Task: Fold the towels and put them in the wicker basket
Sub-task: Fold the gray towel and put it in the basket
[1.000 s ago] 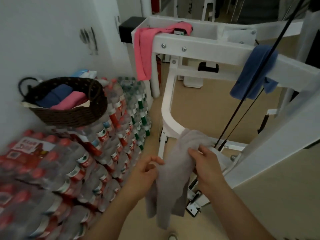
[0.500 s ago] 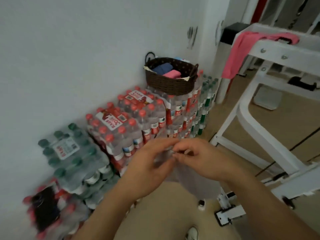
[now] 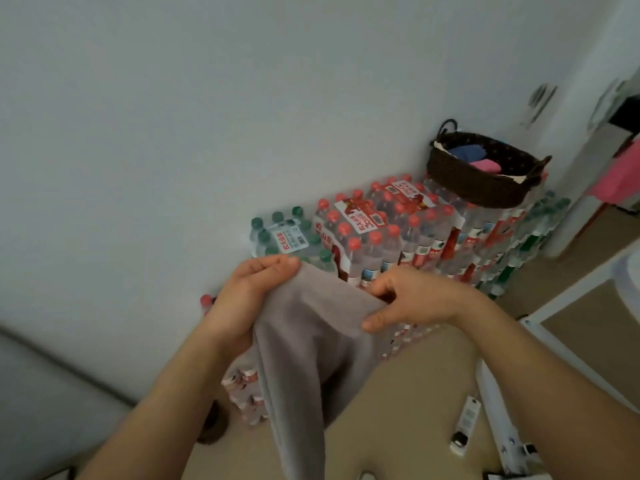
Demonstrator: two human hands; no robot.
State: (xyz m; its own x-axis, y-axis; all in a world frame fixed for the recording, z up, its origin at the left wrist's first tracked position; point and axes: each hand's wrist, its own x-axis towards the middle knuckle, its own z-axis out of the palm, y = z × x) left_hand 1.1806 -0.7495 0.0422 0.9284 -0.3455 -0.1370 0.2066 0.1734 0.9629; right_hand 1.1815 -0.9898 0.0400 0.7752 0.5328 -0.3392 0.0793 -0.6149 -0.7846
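A grey towel (image 3: 311, 344) hangs in front of me, held along its top edge. My left hand (image 3: 249, 299) grips its left corner and my right hand (image 3: 412, 296) pinches its right part; the hands are a towel's width apart. The rest of the cloth drops down between my forearms. The dark wicker basket (image 3: 481, 187) stands on stacked water bottle packs at the upper right, with a folded blue towel (image 3: 465, 152) and a folded pink towel (image 3: 485, 165) inside. A pink towel (image 3: 616, 181) hangs at the right edge.
Shrink-wrapped packs of water bottles (image 3: 391, 237) are stacked against the white wall (image 3: 242, 116), right behind the towel. A white metal frame (image 3: 568, 303) runs along the right. A small white object (image 3: 465, 424) lies on the beige floor.
The view has swung left toward the wall and the bottle packs. My hands, close together half a second ago, have drawn apart and spread the towel's top edge.
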